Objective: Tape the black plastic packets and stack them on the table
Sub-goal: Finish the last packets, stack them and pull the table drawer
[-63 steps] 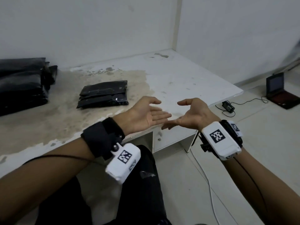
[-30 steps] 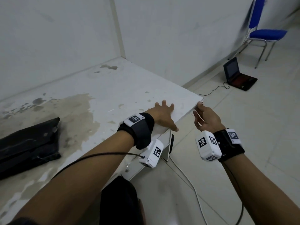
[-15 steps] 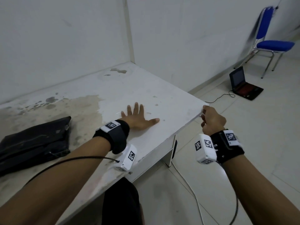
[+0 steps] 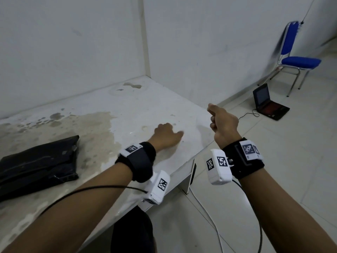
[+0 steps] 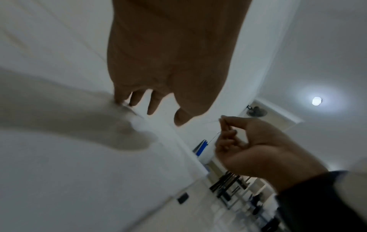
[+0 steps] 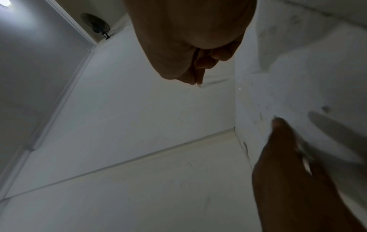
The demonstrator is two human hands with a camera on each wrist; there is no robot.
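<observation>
Left hand (image 4: pixel 166 136): rests on the white table (image 4: pixel 127 106) near its right edge, fingers curled under, thumb extended to the right along the surface. In the left wrist view the fingertips (image 5: pixel 121 98) touch the tabletop; whether they hold down anything thin and clear cannot be told.

Right hand (image 4: pixel 223 123): raised just beyond the table's right edge, well apart from the left hand. Thumb and index finger are pinched together; the remaining fingers are curled in. In the right wrist view a pale, thin strip edge (image 6: pixel 213 80) shows at the pinch; what it is cannot be confirmed.

Black plastic packets (image 4: pixel 36 167): lie flat on the near-left part of the table, over a brown stained patch, well apart from both hands. At least two are layered. The long axis runs left to right, with the right end angled slightly toward the far side.

On the floor at far right: an open laptop (image 4: pixel 268 105) and a blue chair (image 4: pixel 299 59).
</observation>
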